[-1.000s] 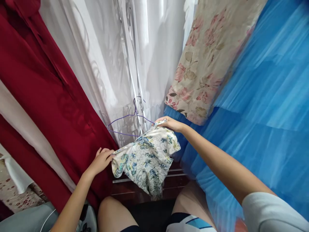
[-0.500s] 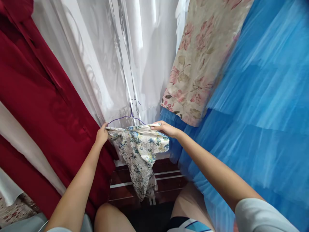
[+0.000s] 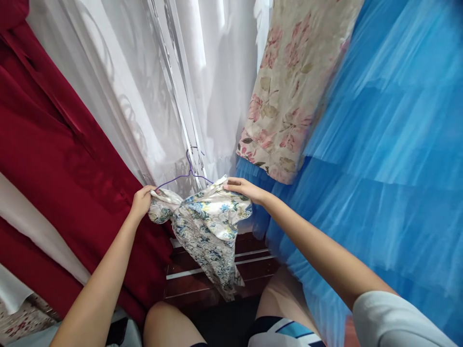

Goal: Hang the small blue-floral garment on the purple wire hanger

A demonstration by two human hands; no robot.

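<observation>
Purple hanger (image 3: 191, 171) partly hidden by a crumpled white shirt (image 3: 204, 226), blue-and-yellow floral, left hand (image 3: 141, 202) pinching its left end, right hand (image 3: 249, 189) its far edge

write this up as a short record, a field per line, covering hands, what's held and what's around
left hand: grips garment's left shoulder end
right hand: pinches its upper edge, towards the right
garment: pale, blue and yellow print, hanging between the hands
hanger: purple, hook upward, lower part hidden
left side: red cloth
right side: blue tulle
beyond: white cloth, pink-flowered cloth
</observation>
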